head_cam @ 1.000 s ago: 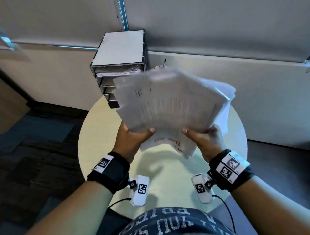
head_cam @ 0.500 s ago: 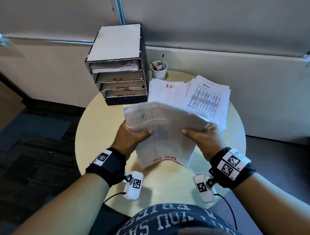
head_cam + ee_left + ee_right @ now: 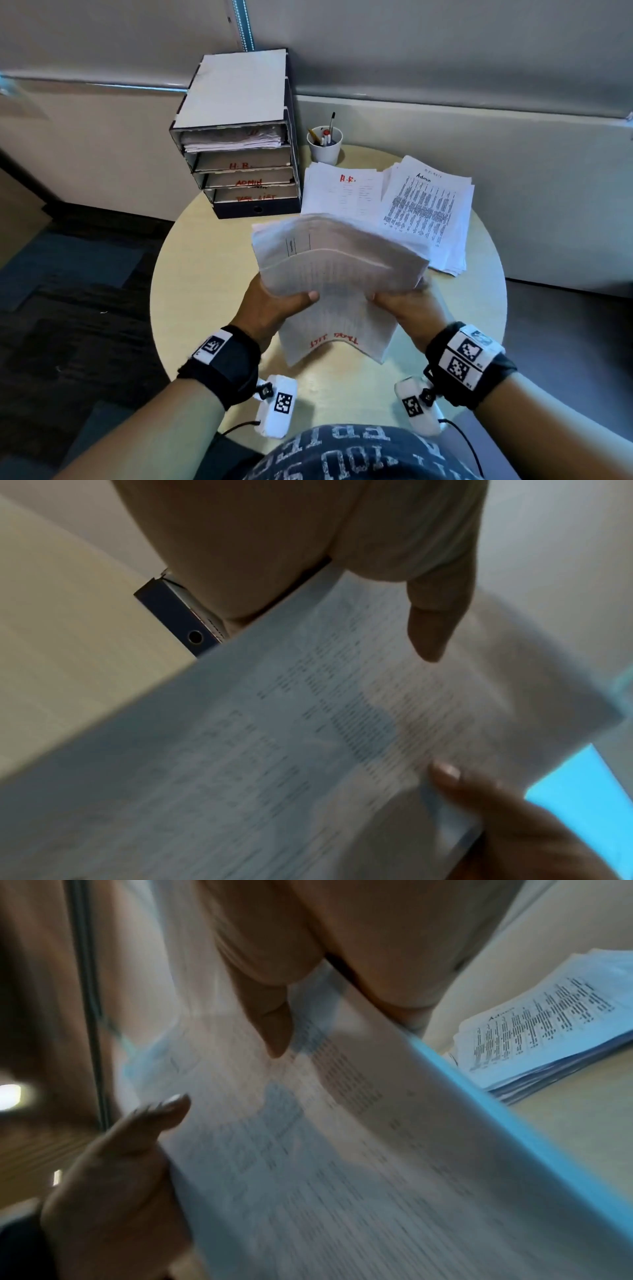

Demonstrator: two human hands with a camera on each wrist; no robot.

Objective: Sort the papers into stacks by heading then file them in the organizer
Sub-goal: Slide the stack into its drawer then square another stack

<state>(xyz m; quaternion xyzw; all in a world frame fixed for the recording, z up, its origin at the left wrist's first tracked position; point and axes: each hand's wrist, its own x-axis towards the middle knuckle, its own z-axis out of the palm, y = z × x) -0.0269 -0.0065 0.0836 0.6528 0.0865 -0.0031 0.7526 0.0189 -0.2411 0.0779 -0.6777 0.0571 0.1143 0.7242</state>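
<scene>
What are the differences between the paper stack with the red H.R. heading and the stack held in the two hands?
The H.R. stack lies flat on the round table, untouched; the held stack is gripped by the left hand and the right hand above the table and bends over. The H.R. heading reads upright from the head view, while the held stack's red heading appears upside down, at its near edge. Both are white printed sheets with red handwritten headings.

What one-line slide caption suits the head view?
Both hands, left hand and right hand, hold a paper stack above the table.
</scene>
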